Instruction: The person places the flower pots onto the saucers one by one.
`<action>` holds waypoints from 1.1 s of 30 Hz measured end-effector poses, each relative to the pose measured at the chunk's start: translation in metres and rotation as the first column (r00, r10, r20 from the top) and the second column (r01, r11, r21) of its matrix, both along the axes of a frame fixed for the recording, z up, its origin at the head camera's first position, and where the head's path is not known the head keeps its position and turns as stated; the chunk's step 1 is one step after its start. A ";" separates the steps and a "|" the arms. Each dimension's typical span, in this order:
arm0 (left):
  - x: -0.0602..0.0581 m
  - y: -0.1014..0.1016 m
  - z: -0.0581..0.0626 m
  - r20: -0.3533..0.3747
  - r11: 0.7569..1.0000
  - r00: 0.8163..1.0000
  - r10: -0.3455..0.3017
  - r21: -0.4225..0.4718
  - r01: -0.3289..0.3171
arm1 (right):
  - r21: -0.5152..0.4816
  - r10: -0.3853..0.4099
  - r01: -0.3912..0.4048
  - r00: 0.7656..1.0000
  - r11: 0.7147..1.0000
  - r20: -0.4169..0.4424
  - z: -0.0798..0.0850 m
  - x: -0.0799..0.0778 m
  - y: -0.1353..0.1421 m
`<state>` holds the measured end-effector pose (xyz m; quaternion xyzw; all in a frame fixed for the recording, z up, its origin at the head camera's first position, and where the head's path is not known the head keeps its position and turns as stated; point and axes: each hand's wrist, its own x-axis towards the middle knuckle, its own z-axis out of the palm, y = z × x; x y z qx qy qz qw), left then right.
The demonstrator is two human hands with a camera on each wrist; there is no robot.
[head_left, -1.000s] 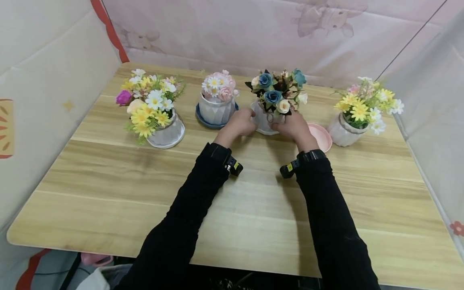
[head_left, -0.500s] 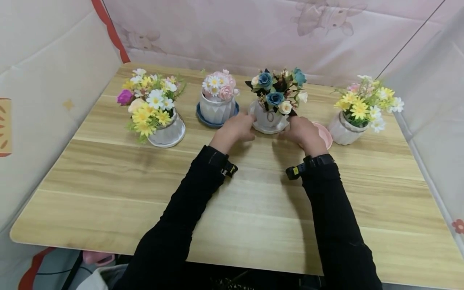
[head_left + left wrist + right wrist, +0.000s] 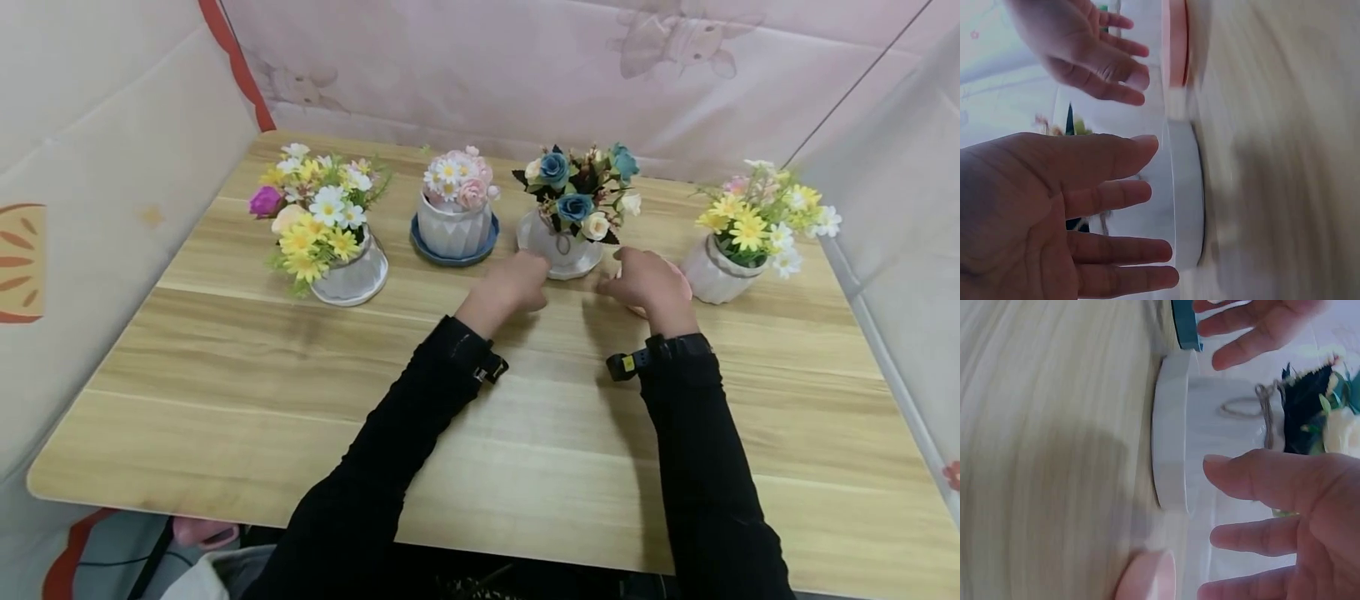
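Observation:
A white pot (image 3: 553, 242) with a twine bow holds blue and cream artificial roses (image 3: 573, 207) and stands on a white saucer (image 3: 1172, 431) at the back of the table. My left hand (image 3: 512, 287) is in front of the pot's left side, its fingers straight and apart from the saucer in the left wrist view. To the right of the pot, my right hand (image 3: 651, 282) hangs with spread fingers, holding nothing. It partly covers a pink saucer (image 3: 1147, 578) on the table.
A white pot (image 3: 452, 227) of pink and white flowers sits in a blue saucer (image 3: 420, 242). Far left, a tilted-looking pot (image 3: 352, 275) of yellow and white flowers has a white saucer at its base. Another yellow-flowered pot (image 3: 718, 271) stands at the right, beside the pink saucer.
Both hands have let go of the rose pot and drawn back from it, the left toward the front, the right outward over the pink saucer. The pot stays in place.

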<state>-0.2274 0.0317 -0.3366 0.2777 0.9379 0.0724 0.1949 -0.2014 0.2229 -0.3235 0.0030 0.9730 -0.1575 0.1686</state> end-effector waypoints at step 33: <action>0.025 0.078 -0.020 -0.099 0.992 0.991 -0.090 0.083 0.099 | -0.128 -0.282 0.289 0.957 0.949 0.066 0.006 0.038 0.093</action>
